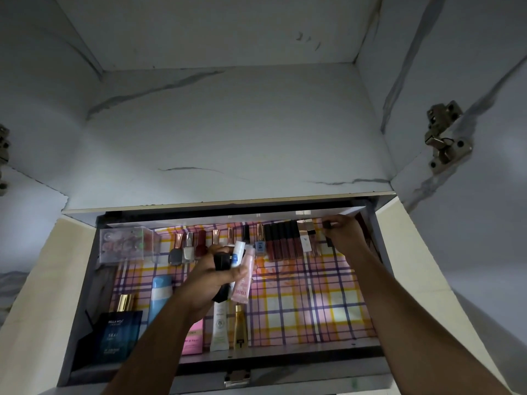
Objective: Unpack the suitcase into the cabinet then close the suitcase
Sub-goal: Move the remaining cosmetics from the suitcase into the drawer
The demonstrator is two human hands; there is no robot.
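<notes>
We look down into a pulled-out grey cabinet drawer (pixel 82 323) lined with pink, yellow and purple checked paper (pixel 308 297). The light is dim, so most labels are unreadable. The left hand (pixel 205 283) has its fingers curled round a bundle of small cosmetics: a black tube (pixel 222 262), a white tube with a blue label (pixel 237 253) and a pale pink tube (pixel 243 289); how many pieces sit in that grip we cannot tell. The right hand (pixel 346 233), at 1 o'clock in the drawer, pinches a small black item (pixel 327 224) whose lower part is blurred. Just beside it, toward 12 o'clock, stands a row of dark red lip-gloss tubes (pixel 282 242). Nail-polish bottles (pixel 188 249) line the back edge, partly hidden by the left hand. A clear plastic box (pixel 125 245) sits at 10 o'clock, contents indistinct. A dark blue carton (pixel 118 337) lies at 7 o'clock. The left forearm covers part of a pink box (pixel 194 337). The suitcase is outside the view.
</notes>
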